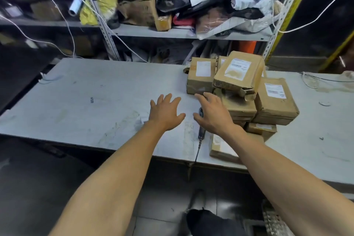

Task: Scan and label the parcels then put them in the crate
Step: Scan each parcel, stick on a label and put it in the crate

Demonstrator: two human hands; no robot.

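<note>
Your two bare forearms reached up from the lower edge of the view, above a dark floor, toward a pale grey table (80,90) whose top was scuffed and marked with tape residue and small sticker scraps. Your left hand (166,113) hovered over the bare table with its fingers spread wide, holding nothing. Your right hand (211,114) was also spread, fingers straight, over a dark handheld scanner (201,130) lying on the table with its coiled cable running off the near edge; whether the palm touched the scanner could not be told. Just right of that hand stood a stack of brown cardboard parcels (239,74), several carrying white shipping labels, the topmost one tilted and torn at its front edge. A flatter parcel (220,148) lay at the near table edge, partly under your right forearm. Behind the table rose a metal shelf (172,33) crammed with boxes, bags and a yellow packet, and white cords hung across it.
</note>
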